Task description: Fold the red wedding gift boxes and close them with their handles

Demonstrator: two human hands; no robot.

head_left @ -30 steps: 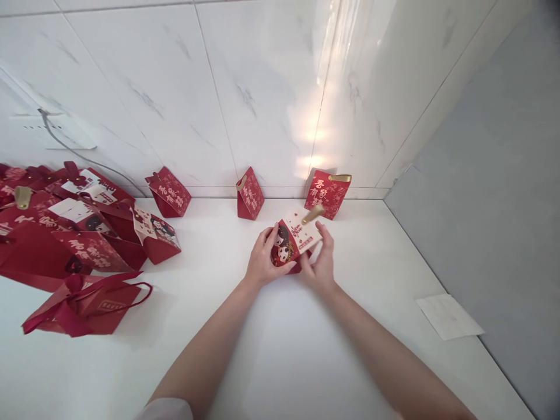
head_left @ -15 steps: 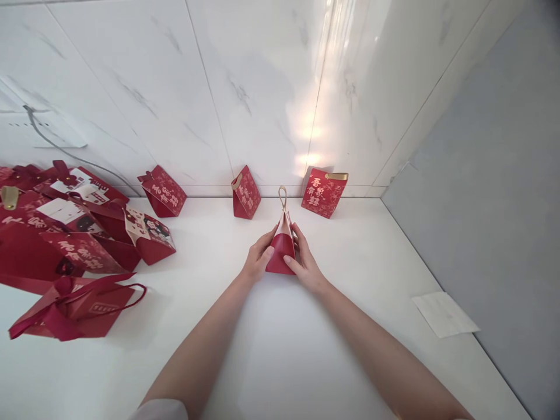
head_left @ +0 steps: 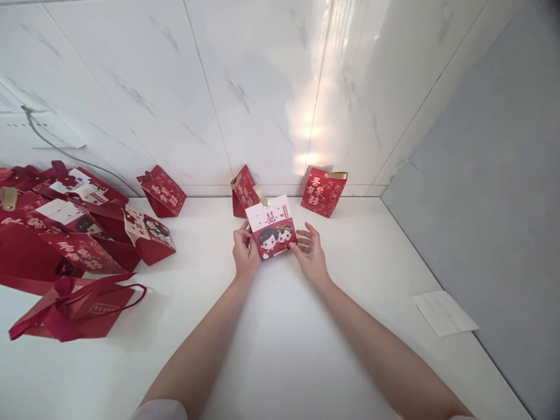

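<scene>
A small gift box, white above and red below with two cartoon figures, stands tilted on the white counter. A gold ribbon loop rises from its top. Around its left edge, my left hand is closed, thumb in front and fingers partly hidden behind. My right hand is at the right edge, its thumb at the lower corner and its other fingers loosely bent beside the side. Just behind the held box, partly covered by it, stands a red gift box with gold lettering side up.
Another red box stands by the tiled wall at right, and one more at left. Several red boxes and bags crowd the left, with a ribboned bag in front. A white paper lies near the grey panel.
The box has turned from its narrow red side to its printed face and shifted slightly left. My left hand moved left with it; my right hand's fingers have spread and moved slightly right.
</scene>
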